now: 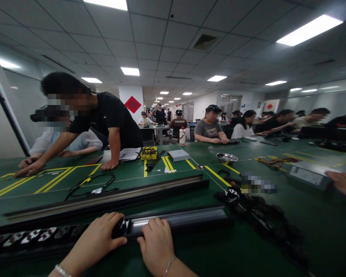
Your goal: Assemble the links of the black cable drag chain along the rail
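A long dark rail with a shiny channel [190, 218] lies across the table in front of me. A row of black and silver linked pieces [31, 236] runs along its left part. My left hand [102, 234] is closed on the black end of this row, its thumb towards the right. Just to the right, my right hand [158, 242] is closed over the rail, fingers on its far edge and thumb on the near side. The underside of my grip is hidden. A second long rail [109, 198] lies behind, roughly parallel.
A dark chain-like heap [262, 223] lies to the right. Beyond are a black cable [89, 186], a yellow box [149, 153], a silver box [178, 155] and a metal bowl [227, 157]. A co-worker leans over the table at left; another person's hand [344, 184] touches a grey metal box [309, 175].
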The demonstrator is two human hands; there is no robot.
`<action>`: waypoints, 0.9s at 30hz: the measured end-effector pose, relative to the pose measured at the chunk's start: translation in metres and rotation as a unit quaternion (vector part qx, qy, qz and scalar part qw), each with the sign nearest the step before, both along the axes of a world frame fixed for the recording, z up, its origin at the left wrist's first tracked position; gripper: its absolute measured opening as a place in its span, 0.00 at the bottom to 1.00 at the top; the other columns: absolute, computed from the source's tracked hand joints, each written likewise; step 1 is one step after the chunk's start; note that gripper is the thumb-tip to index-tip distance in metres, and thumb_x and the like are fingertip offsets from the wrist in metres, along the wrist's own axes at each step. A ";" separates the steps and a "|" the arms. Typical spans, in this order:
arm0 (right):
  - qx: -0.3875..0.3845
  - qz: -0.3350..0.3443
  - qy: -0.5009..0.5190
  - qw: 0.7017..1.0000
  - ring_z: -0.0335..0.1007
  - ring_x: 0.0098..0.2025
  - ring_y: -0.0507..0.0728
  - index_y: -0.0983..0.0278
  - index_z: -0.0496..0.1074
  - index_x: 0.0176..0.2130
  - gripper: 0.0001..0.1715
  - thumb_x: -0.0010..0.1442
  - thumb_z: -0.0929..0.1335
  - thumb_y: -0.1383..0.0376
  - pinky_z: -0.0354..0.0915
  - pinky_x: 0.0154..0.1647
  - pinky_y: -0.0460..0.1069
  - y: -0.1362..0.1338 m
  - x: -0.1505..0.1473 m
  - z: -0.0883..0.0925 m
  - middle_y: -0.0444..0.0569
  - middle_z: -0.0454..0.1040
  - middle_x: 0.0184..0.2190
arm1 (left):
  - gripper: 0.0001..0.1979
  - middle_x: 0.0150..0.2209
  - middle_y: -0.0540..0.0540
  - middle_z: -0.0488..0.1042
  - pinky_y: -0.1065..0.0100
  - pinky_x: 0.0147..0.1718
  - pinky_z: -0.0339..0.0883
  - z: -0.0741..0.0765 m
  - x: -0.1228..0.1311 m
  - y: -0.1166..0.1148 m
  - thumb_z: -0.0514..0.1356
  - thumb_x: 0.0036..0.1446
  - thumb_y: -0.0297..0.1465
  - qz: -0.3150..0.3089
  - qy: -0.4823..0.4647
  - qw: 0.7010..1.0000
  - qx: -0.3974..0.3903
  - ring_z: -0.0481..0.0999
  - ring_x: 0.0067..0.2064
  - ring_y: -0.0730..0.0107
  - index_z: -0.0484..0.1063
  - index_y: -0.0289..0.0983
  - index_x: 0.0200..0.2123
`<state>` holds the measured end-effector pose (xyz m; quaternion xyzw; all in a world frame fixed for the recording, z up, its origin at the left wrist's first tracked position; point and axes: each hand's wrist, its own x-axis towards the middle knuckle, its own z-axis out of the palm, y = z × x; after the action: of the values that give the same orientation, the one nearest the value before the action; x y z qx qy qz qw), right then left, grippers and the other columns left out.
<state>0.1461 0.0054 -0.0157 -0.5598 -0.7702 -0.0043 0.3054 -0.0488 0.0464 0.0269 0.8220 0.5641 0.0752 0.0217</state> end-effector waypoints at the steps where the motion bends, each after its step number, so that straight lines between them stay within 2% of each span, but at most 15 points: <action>1: 0.001 -0.001 -0.001 1.000 0.61 0.40 0.56 0.61 0.68 0.31 0.06 0.54 0.66 0.60 0.52 0.42 0.54 0.000 0.000 0.000 0.45 0.69 0.34 | 0.27 0.48 0.46 0.70 0.61 0.50 0.56 0.001 0.000 -0.001 0.60 0.42 0.45 -0.002 -0.001 1.000 -0.004 0.66 0.50 0.59 0.65 0.43 0.47; 16: 0.011 0.018 -0.036 0.999 0.61 0.38 0.56 0.61 0.67 0.31 0.06 0.54 0.67 0.60 0.53 0.39 0.53 0.001 -0.012 -0.002 0.45 0.69 0.33 | 0.26 0.47 0.46 0.70 0.63 0.48 0.58 0.009 -0.011 -0.007 0.61 0.41 0.43 0.020 -0.006 1.000 -0.024 0.67 0.49 0.59 0.66 0.42 0.46; 21: 0.008 0.026 -0.017 0.999 0.61 0.39 0.56 0.61 0.67 0.32 0.06 0.55 0.65 0.60 0.54 0.40 0.53 -0.003 -0.011 0.006 0.45 0.69 0.34 | 0.23 0.47 0.46 0.71 0.63 0.49 0.58 0.008 -0.019 -0.007 0.57 0.47 0.42 0.006 -0.034 0.999 -0.037 0.68 0.49 0.61 0.65 0.42 0.47; 24: 0.012 0.013 0.019 1.000 0.61 0.42 0.57 0.60 0.67 0.38 0.09 0.56 0.64 0.61 0.54 0.43 0.53 -0.005 -0.014 0.012 0.46 0.69 0.38 | 0.19 0.46 0.47 0.72 0.64 0.49 0.59 0.008 -0.022 -0.007 0.54 0.51 0.40 -0.001 -0.045 0.998 -0.035 0.69 0.48 0.63 0.64 0.44 0.47; 27: 0.038 0.059 0.044 0.997 0.57 0.50 0.57 0.59 0.61 0.51 0.21 0.57 0.62 0.61 0.50 0.51 0.53 -0.004 -0.026 0.015 0.48 0.65 0.50 | 0.17 0.47 0.49 0.72 0.65 0.49 0.59 0.009 -0.023 -0.006 0.54 0.52 0.38 -0.010 -0.047 0.998 -0.034 0.69 0.48 0.65 0.64 0.44 0.47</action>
<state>0.1206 0.0012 -0.0011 -0.5014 -0.7869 0.0088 0.3596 -0.0721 0.0400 0.0355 0.8221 0.5562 0.0943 0.0767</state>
